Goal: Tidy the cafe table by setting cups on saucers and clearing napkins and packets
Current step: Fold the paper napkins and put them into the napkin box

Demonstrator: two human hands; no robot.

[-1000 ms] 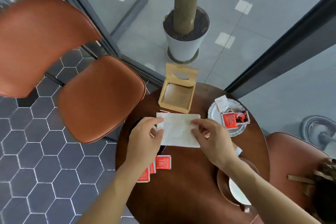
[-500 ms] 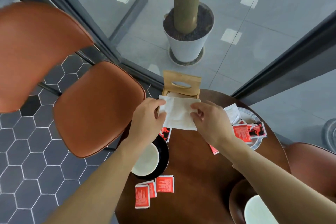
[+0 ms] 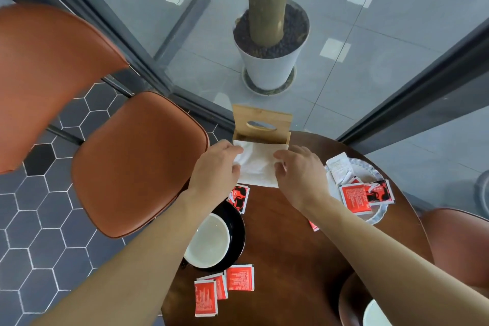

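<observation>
Nearest, three red paper packets [image 3: 223, 286] lie on the round dark wooden surface [image 3: 280, 259] beside a white cup [image 3: 207, 240] on a black saucer [image 3: 236, 230]. Farther on, left hand [image 3: 215, 168] and right hand [image 3: 299, 174] pinch the white paper napkin [image 3: 258, 165] by its side edges, fingers curled; its far edge sits at the mouth of the open wooden napkin box [image 3: 262, 124], straight ahead. Beyond stands a white potted tree [image 3: 270, 61] behind glass.

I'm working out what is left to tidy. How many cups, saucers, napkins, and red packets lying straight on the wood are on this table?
Cups: 2, one white, one cut off by the frame edge
Saucers: 2, black and brown
Napkins: 1, pinched by both hands
Red packets on bare wood: 5, the last mostly hidden under the arm
Total: 10
</observation>
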